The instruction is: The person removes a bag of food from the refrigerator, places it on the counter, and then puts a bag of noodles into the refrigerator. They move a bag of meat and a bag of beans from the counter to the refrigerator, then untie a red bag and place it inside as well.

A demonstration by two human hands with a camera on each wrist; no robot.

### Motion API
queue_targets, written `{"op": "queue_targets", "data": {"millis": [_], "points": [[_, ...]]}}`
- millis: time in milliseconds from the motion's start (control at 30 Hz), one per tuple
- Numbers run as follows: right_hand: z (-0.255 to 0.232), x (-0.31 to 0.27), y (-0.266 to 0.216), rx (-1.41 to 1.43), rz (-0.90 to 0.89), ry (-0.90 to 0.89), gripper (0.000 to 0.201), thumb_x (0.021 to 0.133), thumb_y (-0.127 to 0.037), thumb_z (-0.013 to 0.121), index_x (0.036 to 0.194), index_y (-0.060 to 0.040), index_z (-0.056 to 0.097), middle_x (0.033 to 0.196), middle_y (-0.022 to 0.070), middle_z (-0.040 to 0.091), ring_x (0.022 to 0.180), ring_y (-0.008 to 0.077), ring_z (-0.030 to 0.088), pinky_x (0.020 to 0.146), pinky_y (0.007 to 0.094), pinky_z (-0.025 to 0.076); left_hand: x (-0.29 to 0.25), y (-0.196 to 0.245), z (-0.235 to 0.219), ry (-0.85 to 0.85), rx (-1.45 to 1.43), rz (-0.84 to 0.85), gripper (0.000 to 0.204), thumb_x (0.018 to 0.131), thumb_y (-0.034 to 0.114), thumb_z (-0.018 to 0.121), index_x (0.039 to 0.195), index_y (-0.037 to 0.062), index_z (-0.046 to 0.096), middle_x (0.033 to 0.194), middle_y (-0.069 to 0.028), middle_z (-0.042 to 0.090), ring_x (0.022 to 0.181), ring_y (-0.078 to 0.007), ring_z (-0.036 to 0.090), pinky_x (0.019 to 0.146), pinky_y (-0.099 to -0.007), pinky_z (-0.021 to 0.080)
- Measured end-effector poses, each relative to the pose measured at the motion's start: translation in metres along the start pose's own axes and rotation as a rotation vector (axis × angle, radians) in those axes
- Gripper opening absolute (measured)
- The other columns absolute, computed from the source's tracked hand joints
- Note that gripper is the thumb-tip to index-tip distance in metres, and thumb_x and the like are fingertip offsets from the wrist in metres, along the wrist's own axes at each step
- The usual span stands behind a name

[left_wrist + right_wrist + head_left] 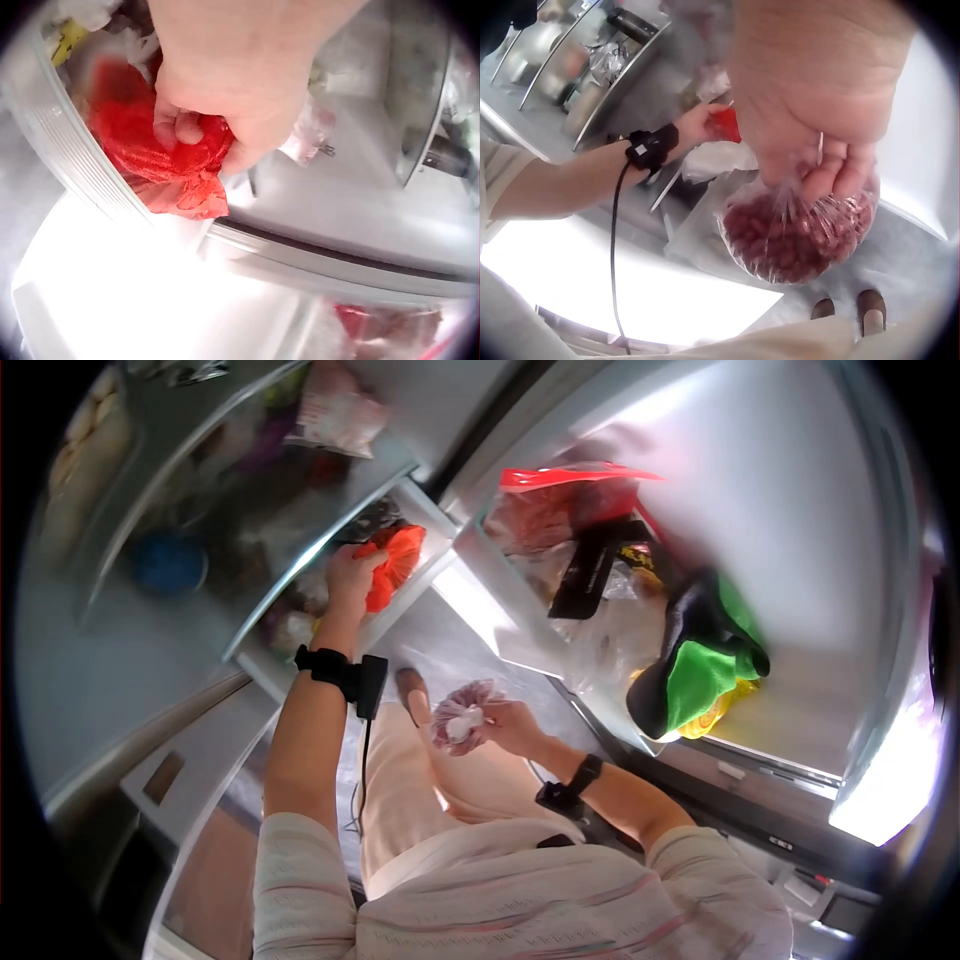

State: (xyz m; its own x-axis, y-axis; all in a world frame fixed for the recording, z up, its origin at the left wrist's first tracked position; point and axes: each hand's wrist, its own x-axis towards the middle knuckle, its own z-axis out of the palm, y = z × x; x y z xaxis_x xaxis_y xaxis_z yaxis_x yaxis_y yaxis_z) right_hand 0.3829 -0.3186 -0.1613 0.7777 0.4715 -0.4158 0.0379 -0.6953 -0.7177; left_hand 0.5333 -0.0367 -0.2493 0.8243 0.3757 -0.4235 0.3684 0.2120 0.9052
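Red mesh bunches under the left hand, which grips a red net bag sitting in the freezer drawer, held by its gathered top so it lifts in one piece. Below the drawer, the right hand holds a clear bag of reddish beans.

The left wrist view shows curled fingers sunk in the crumpled net, against the drawer's ribbed white rim.

The right wrist view shows fingertips pinching the twisted neck, so the bean bag hangs round and full.
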Motion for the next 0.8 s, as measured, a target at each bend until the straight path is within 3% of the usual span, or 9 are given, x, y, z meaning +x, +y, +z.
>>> {"op": "queue_targets", "data": {"millis": [67,133,200,267,333,467,600,667,800], "points": [[0.001,0.005,-0.004,-0.055,-0.003,-0.003,0.015,0.073,-0.018,0.065,0.082,-0.0059,0.063,0.069,0.0129,0.057,0.063,0.0267,0.055,0.058,0.0322,0.044,0.002,-0.003,0.013,-0.037,0.103,-0.150,0.033,0.067,0.023,0.067,0.086,-0.0035,0.062,0.081,-0.0147,0.063,0.073,-0.0231,0.060,0.069,-0.0334,0.047],[0.002,0.011,-0.011,-0.058,0.037,0.002,0.015,0.074,-0.017,0.065,0.083,-0.0057,0.064,0.070,0.0117,0.059,0.063,0.0237,0.056,0.058,0.0312,0.044,0.026,-0.042,0.015,-0.205,0.316,-0.040,0.021,0.076,0.016,0.061,0.094,0.0054,0.060,0.075,-0.0045,0.060,0.055,-0.0101,0.053,0.045,-0.0216,0.043],[0.005,0.017,-0.011,-0.048,0.054,-0.009,0.015,0.074,-0.016,0.065,0.085,-0.0056,0.064,0.070,0.0105,0.060,0.063,0.0207,0.057,0.058,0.0302,0.045,0.028,-0.056,0.018,-0.254,0.422,-0.026,0.024,0.078,0.017,0.056,0.098,0.0057,0.060,0.072,-0.0035,0.059,0.052,-0.0099,0.053,0.046,-0.0224,0.044],[0.015,0.026,-0.013,0.220,0.074,0.101,0.013,0.076,-0.015,0.063,0.086,-0.0072,0.065,0.072,0.0133,0.061,0.065,0.0264,0.059,0.059,0.0335,0.045,0.016,-0.044,0.017,-0.420,0.583,0.008,0.029,0.078,0.021,0.053,0.100,0.0029,0.059,0.074,-0.0056,0.061,0.057,-0.0134,0.056,0.054,-0.0268,0.048],[0.015,0.037,-0.022,0.219,0.091,0.073,0.014,0.075,-0.012,0.064,0.088,-0.0084,0.066,0.069,0.0101,0.060,0.062,0.0191,0.057,0.058,0.0305,0.044,0.014,-0.047,0.014,-0.488,0.681,0.040,0.040,0.076,0.023,0.051,0.109,0.0010,0.056,0.090,-0.0132,0.063,0.075,-0.0207,0.061,0.071,-0.0308,0.048],[0.012,0.067,-0.045,0.210,-0.004,0.125,0.010,0.075,-0.010,0.063,0.073,-0.0021,0.058,0.059,0.0089,0.049,0.053,0.0173,0.046,0.052,0.0304,0.039,-0.009,-0.016,-0.008,-0.388,0.839,0.013,0.054,0.077,0.027,0.052,0.124,0.0015,0.046,0.116,-0.0218,0.054,0.107,-0.0269,0.053,0.091,-0.0290,0.039],[0.010,0.098,-0.064,0.239,-0.098,0.171,0.021,0.075,-0.008,0.063,0.064,0.0013,0.048,0.056,0.0102,0.041,0.050,0.0196,0.037,0.048,0.0317,0.034,-0.034,-0.041,-0.051,-0.191,0.531,0.117,0.043,0.082,0.024,0.054,0.119,0.0025,0.051,0.109,-0.0145,0.059,0.096,-0.0222,0.057,0.082,-0.0305,0.044],[0.003,0.116,-0.088,0.188,-0.172,0.201,0.019,0.074,-0.008,0.063,0.065,0.0014,0.049,0.058,0.0112,0.042,0.050,0.0217,0.040,0.049,0.0315,0.035,-0.065,-0.016,-0.075,-0.104,-0.036,-0.202,0.037,0.084,0.025,0.055,0.114,0.0047,0.055,0.100,-0.0057,0.060,0.083,-0.0138,0.057,0.069,-0.0269,0.045],[0.011,0.165,-0.112,0.131,-0.248,0.182,0.015,0.073,-0.012,0.062,0.069,-0.0011,0.052,0.061,0.0134,0.048,0.057,0.0306,0.050,0.053,0.0362,0.041,-0.107,-0.022,-0.114,0.053,-0.138,-0.258,0.032,0.084,0.024,0.057,0.110,0.0073,0.057,0.094,-0.0007,0.058,0.075,-0.0073,0.054,0.061,-0.0225,0.042]]}}
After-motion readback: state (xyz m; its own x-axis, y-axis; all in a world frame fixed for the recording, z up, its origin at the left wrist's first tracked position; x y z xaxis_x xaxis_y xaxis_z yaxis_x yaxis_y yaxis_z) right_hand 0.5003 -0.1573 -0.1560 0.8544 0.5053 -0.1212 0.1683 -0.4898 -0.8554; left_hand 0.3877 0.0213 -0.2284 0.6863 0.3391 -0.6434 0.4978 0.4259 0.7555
